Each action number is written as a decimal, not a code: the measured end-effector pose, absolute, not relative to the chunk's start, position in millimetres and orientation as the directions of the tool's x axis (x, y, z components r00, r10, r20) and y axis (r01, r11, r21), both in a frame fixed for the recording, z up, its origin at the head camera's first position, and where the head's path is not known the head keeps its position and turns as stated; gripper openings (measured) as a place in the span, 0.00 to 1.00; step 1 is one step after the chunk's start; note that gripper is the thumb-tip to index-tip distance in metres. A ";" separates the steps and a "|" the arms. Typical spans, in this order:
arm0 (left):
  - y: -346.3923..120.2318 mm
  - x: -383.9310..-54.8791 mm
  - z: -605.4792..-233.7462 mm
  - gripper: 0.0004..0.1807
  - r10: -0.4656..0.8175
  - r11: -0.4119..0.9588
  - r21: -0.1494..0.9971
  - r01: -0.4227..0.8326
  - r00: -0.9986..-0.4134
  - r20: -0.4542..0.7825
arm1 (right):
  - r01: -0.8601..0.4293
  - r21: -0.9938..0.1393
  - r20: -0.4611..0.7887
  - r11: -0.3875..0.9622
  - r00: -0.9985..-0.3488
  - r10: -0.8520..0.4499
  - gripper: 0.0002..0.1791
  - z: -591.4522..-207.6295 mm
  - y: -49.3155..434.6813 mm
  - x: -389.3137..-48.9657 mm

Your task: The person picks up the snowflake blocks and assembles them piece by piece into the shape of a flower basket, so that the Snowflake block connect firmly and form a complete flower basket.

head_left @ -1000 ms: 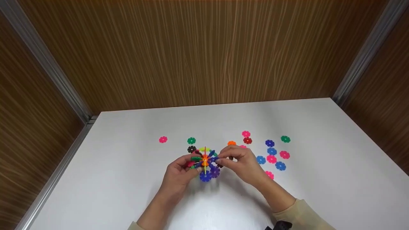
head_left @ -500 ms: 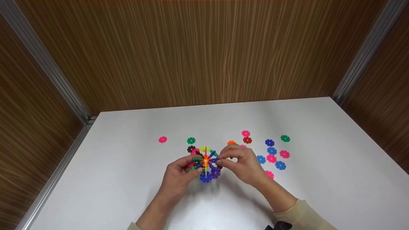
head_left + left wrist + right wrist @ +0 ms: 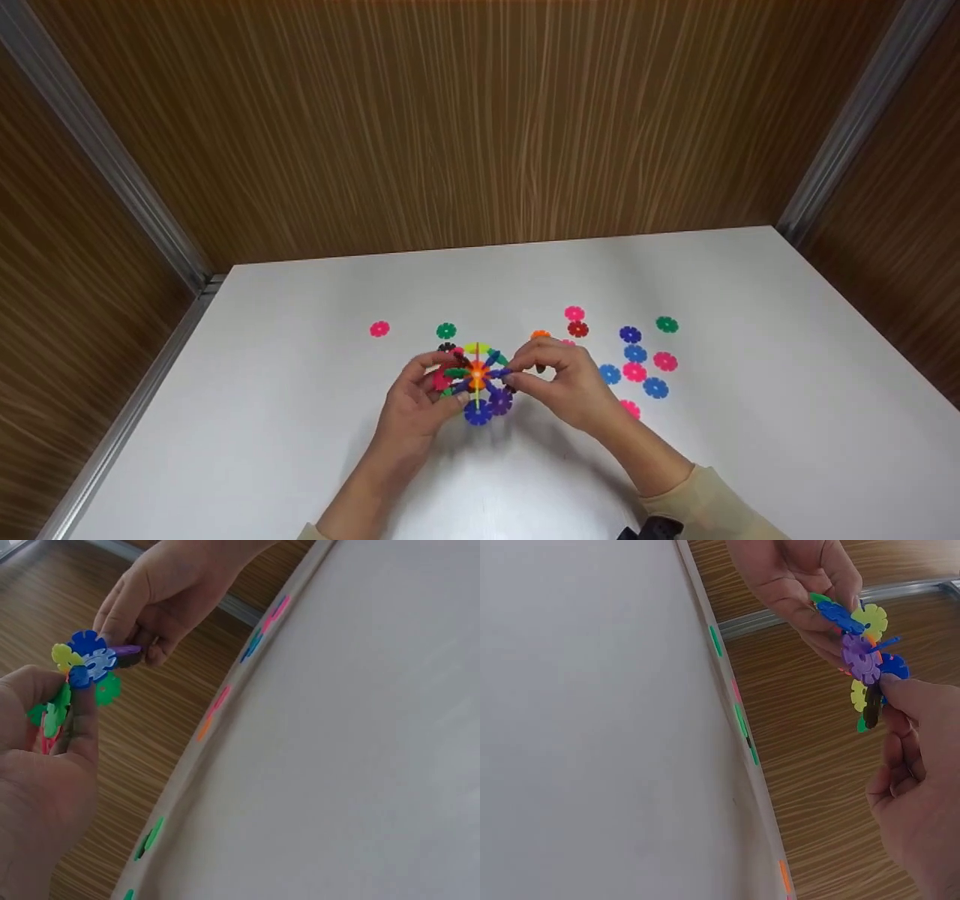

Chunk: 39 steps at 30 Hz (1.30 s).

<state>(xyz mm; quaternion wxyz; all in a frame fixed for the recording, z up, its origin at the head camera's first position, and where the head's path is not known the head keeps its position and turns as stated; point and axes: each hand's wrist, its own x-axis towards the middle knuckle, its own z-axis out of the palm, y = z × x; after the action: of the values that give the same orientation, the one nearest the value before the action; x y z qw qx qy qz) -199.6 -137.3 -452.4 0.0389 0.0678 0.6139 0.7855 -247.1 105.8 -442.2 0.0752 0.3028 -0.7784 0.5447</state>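
Note:
Both hands hold a ball-like cluster of interlocking flower-shaped plastic discs [image 3: 477, 375] above the table. It has an orange disc in the middle, with blue, purple, green, yellow, pink and dark ones around it. My left hand [image 3: 412, 405] grips its left side between thumb and fingers. From the right, my right hand [image 3: 566, 386] pinches a dark blue disc [image 3: 499, 373] at the cluster's edge between thumb and index finger. In the right wrist view the right thumb lies beside a blue disc [image 3: 897, 666] and a dark brown disc [image 3: 871, 706]. The fingers hide part of the cluster.
Loose discs lie flat on the white table [image 3: 300, 420]: a pink disc [image 3: 379, 328] at left, a green disc [image 3: 446, 330] behind the cluster, and several to the right, including a light blue disc [image 3: 655, 388]. A wood-grain panel [image 3: 480, 127] stands behind the table.
The cluster and hands shift slightly left in the view, as do the loose discs. The left fingers lift and spread a little around the cluster; the right hand keeps its pinch.

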 end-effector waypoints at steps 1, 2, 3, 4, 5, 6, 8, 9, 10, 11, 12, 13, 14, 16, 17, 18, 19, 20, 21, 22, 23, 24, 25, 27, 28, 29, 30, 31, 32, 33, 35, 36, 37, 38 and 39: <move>-137.9 -199.7 -452.7 0.28 0.142 -0.260 0.965 0.017 -0.988 0.056 | -0.546 -0.806 0.438 0.229 -0.810 -0.390 0.05 -442.4 105.3 -247.2; -138.5 -199.8 -452.8 0.28 0.139 -0.271 0.962 0.013 -0.989 0.053 | -0.538 -0.811 0.429 0.230 -0.814 -0.392 0.05 -442.7 104.8 -247.4; -138.8 -199.9 -453.0 0.27 0.138 -0.280 0.960 0.008 -0.989 0.048 | -0.532 -0.815 0.421 0.231 -0.817 -0.395 0.04 -442.8 104.2 -247.3; -139.0 -199.9 -453.2 0.26 0.140 -0.283 0.959 0.006 -0.989 0.048 | -0.526 -0.818 0.415 0.231 -0.819 -0.397 0.04 -442.7 103.8 -247.0; -138.9 -200.0 -453.4 0.25 0.142 -0.279 0.960 0.006 -0.989 0.048 | -0.519 -0.823 0.407 0.232 -0.822 -0.397 0.04 -442.5 103.4 -246.8; -138.7 -200.1 -453.4 0.23 0.143 -0.271 0.962 0.009 -0.988 0.049 | -0.510 -0.827 0.398 0.236 -0.828 -0.396 0.04 -442.4 103.2 -246.5; -138.2 -200.0 -453.4 0.21 0.144 -0.252 0.968 0.018 -0.988 0.056 | -0.491 -0.837 0.379 0.242 -0.839 -0.391 0.04 -441.8 103.0 -245.7; -137.9 -200.0 -453.2 0.21 0.145 -0.245 0.969 0.023 -0.988 0.060 | -0.484 -0.840 0.373 0.245 -0.843 -0.387 0.04 -441.5 103.0 -245.3; -137.7 -199.9 -452.9 0.20 0.145 -0.238 0.971 0.027 -0.987 0.063 | -0.479 -0.842 0.369 0.247 -0.846 -0.384 0.04 -441.2 102.9 -245.0; -137.6 -199.8 -452.7 0.20 0.145 -0.230 0.973 0.032 -0.987 0.066 | -0.475 -0.844 0.365 0.249 -0.849 -0.382 0.04 -440.9 103.0 -244.8; -137.5 -199.7 -452.5 0.20 0.146 -0.224 0.974 0.035 -0.987 0.069 | -0.475 -0.844 0.365 0.249 -0.849 -0.382 0.04 -440.7 102.9 -244.5; -137.5 -199.6 -452.5 0.20 0.148 -0.221 0.975 0.034 -0.987 0.068 | -0.476 -0.844 0.366 0.248 -0.848 -0.384 0.04 -440.6 102.9 -244.4; -137.6 -199.6 -452.4 0.22 0.148 -0.224 0.974 0.033 -0.987 0.067 | -0.480 -0.842 0.368 0.247 -0.845 -0.387 0.04 -440.6 102.7 -244.4; -138.5 -199.6 -452.9 0.25 0.145 -0.233 0.972 0.023 -0.988 0.058 | -0.487 -0.838 0.373 0.245 -0.840 -0.393 0.05 -441.0 102.4 -244.6; -139.2 -199.7 -453.2 0.26 0.142 -0.246 0.969 0.016 -0.988 0.053 | -0.489 -0.838 0.374 0.244 -0.839 -0.396 0.05 -441.4 102.2 -244.6; -140.0 -199.7 -453.5 0.27 0.136 -0.264 0.964 0.007 -0.990 0.044 | -0.488 -0.839 0.373 0.242 -0.838 -0.398 0.05 -441.7 102.0 -244.7; -140.7 -199.9 -453.9 0.28 0.128 -0.286 0.958 -0.004 -0.991 0.034 | -0.486 -0.840 0.370 0.240 -0.838 -0.400 0.04 -441.9 101.6 -244.5; -141.2 -200.4 -454.6 0.28 0.118 -0.311 0.950 -0.011 -0.993 0.027 | -0.484 -0.842 0.369 0.239 -0.839 -0.401 0.04 -442.3 101.3 -244.5; -141.7 -200.8 -455.3 0.28 0.112 -0.333 0.943 -0.015 -0.993 0.024 | -0.480 -0.844 0.364 0.241 -0.841 -0.401 0.04 -442.6 101.0 -244.5; -141.9 -201.2 -455.6 0.26 0.105 -0.352 0.936 -0.018 -0.994 0.020 | -0.476 -0.846 0.359 0.242 -0.842 -0.402 0.04 -442.7 100.6 -244.3; -141.7 -201.5 -455.8 0.25 0.100 -0.367 0.930 -0.018 -0.995 0.020 | -0.471 -0.848 0.354 0.242 -0.844 -0.404 0.04 -442.9 100.3 -244.3; -141.5 -201.9 -456.1 0.24 0.095 -0.376 0.927 -0.016 -0.995 0.022 | -0.467 -0.850 0.349 0.242 -0.845 -0.405 0.04 -442.9 100.0 -244.3; -141.0 -202.1 -456.3 0.23 0.094 -0.378 0.926 -0.012 -0.995 0.025 | -0.464 -0.852 0.344 0.243 -0.846 -0.407 0.04 -442.9 99.8 -244.1; -139.8 -202.0 -456.3 0.23 0.101 -0.373 0.928 -0.004 -0.994 0.037 | -0.454 -0.856 0.332 0.247 -0.850 -0.410 0.04 -442.6 99.5 -243.6; -139.3 -201.6 -455.9 0.23 0.106 -0.368 0.930 0.000 -0.993 0.042 | -0.449 -0.858 0.327 0.248 -0.852 -0.409 0.04 -442.2 99.4 -243.1; -138.9 -201.7 -456.0 0.23 0.112 -0.363 0.932 0.003 -0.993 0.047 | -0.444 -0.861 0.322 0.249 -0.854 -0.407 0.04 -441.8 99.4 -242.8; -138.4 -201.6 -456.1 0.23 0.115 -0.359 0.933 0.006 -0.992 0.050 | -0.439 -0.862 0.318 0.253 -0.857 -0.405 0.03 -441.3 99.3 -242.2; -138.0 -201.4 -456.0 0.23 0.119 -0.355 0.935 0.006 -0.992 0.052 | -0.435 -0.863 0.314 0.256 -0.860 -0.402 0.03 -440.9 99.3 -241.8; -137.7 -201.4 -456.0 0.23 0.122 -0.356 0.935 0.006 -0.991 0.053 | -0.433 -0.864 0.312 0.259 -0.862 -0.399 0.03 -440.7 99.3 -241.5; -137.5 -201.4 -455.8 0.23 0.124 -0.356 0.934 0.006 -0.991 0.054 | -0.430 -0.864 0.310 0.263 -0.865 -0.396 0.03 -440.6 99.4 -241.4; -137.4 -201.5 -455.9 0.24 0.124 -0.360 0.933 0.002 -0.991 0.050 | -0.425 -0.867 0.306 0.262 -0.866 -0.395 0.03 -440.7 99.7 -241.7; -137.5 -201.4 -455.7 0.24 0.124 -0.360 0.933 0.000 -0.991 0.048 | -0.423 -0.868 0.304 0.259 -0.866 -0.397 0.03 -440.9 99.8 -241.9; -137.8 -201.3 -455.8 0.24 0.124 -0.359 0.933 -0.002 -0.991 0.046 | -0.422 -0.870 0.303 0.255 -0.865 -0.400 0.03 -441.1 100.2 -242.3; -138.2 -201.5 -455.9 0.24 0.123 -0.361 0.933 -0.003 -0.991 0.045 | -0.421 -0.872 0.302 0.250 -0.864 -0.404 0.04 -441.0 100.8 -242.9; -138.8 -201.5 -455.7 0.23 0.122 -0.363 0.932 -0.003 -0.992 0.045 | -0.422 -0.873 0.303 0.244 -0.862 -0.407 0.04 -440.8 101.7 -243.7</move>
<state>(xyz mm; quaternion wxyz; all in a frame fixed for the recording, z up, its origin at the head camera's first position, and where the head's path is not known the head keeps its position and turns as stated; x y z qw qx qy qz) -201.5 -138.8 -455.7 0.0377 0.0529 0.5632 0.8237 -243.7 101.7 -440.8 0.0067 0.2628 -0.7888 0.5557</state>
